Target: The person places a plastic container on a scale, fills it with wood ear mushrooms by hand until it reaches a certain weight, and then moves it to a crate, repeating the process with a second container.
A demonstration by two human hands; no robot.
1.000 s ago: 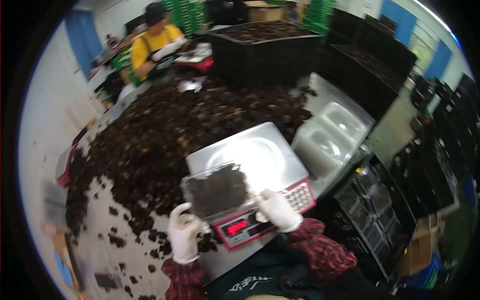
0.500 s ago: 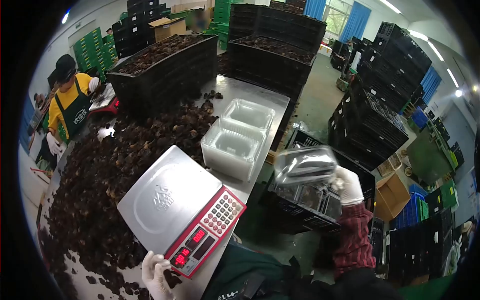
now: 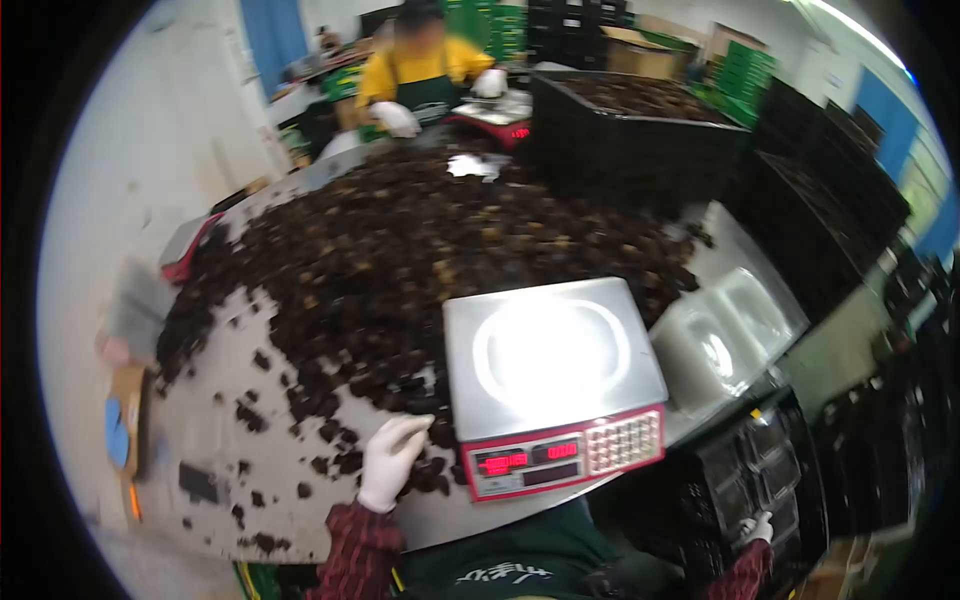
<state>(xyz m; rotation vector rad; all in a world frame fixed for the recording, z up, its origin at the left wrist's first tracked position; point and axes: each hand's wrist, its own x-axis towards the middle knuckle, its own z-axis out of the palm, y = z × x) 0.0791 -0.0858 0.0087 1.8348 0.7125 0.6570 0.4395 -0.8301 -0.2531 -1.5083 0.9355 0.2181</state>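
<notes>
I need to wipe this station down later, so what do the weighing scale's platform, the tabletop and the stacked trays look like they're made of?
Scale platform: probably brushed stainless steel, silvery with a bright glare. Tabletop: likely sheet metal too, dull grey and faintly reflective, though motion blur leaves it open. Stacked trays: seemingly thin clear plastic, translucent with moulded rims.

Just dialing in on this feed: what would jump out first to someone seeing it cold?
The huge heap of dark dried pieces covering most of the steel table, then the bare shiny scale with red readouts at the near edge. The white-gloved left hand rests by the scattered pieces left of the scale; the right hand is low by the black crates.
</notes>
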